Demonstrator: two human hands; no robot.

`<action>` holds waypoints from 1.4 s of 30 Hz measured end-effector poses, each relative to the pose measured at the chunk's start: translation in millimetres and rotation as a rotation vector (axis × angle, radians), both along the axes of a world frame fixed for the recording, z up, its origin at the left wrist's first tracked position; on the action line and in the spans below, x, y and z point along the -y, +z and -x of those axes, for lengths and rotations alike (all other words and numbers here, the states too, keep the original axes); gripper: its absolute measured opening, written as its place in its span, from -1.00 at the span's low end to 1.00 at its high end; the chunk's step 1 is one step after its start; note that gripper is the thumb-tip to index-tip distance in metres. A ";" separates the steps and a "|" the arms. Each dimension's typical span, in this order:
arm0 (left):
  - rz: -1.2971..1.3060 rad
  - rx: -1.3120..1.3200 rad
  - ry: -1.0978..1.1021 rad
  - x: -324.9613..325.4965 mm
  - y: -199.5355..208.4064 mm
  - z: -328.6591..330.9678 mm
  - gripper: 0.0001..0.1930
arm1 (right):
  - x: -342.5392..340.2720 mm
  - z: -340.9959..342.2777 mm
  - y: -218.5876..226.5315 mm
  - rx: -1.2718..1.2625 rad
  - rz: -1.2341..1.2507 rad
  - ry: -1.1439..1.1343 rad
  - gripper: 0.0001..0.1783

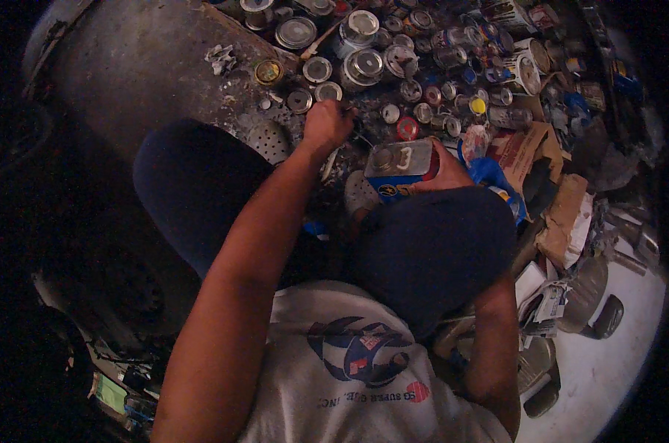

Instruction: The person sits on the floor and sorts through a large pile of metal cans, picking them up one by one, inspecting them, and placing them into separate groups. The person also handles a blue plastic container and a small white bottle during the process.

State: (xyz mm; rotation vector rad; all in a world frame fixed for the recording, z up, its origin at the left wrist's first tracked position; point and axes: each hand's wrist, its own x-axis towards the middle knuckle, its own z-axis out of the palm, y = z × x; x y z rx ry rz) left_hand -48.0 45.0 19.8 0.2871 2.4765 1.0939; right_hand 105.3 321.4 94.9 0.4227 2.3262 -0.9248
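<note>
My right hand point(451, 171) grips a rectangular metal can point(402, 161) by its right side. The can has a grey top with a round cap and a small handle, and blue sides. It stands between my knees, close to a clog-clad foot point(359, 192). To its left, my left hand point(327, 124) is closed, with its fingers curled. A thin, light line shows just beyond the fingers, too dim to name. Two small round tins, a silver-lidded one point(328, 91) and a darker one point(299, 101), sit right by that hand. My other clog point(268, 142) is left of the forearm.
Many paint cans point(363, 66) and small tins crowd the floor ahead and to the right. A paintbrush point(316, 46) leans among them. Torn cardboard point(565, 221), a blue plastic bag point(489, 173) and papers lie at the right. A wheel point(131, 284) shows dimly at the left.
</note>
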 end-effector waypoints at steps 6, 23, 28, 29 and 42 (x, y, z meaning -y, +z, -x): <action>-0.004 0.010 -0.092 -1.4 -11.0 -2.3 -0.69 | 2.2 2.1 6.7 -0.027 0.099 -0.017 0.33; -0.043 -0.067 -0.171 1.9 -18.1 -6.5 -0.71 | -10.7 -8.0 -13.2 -0.024 0.087 -0.005 0.52; -0.078 -0.156 -0.158 4.8 -16.4 -4.5 -0.69 | -16.5 -14.7 -26.3 -0.028 0.008 0.027 0.48; -0.046 -0.180 -0.177 4.1 -16.8 -3.8 -0.69 | -16.5 -15.4 -26.7 -0.051 0.026 0.030 0.47; -0.055 -0.241 -0.148 3.4 -18.1 -7.5 -0.80 | -16.6 -21.0 -21.6 -0.062 0.082 0.026 0.49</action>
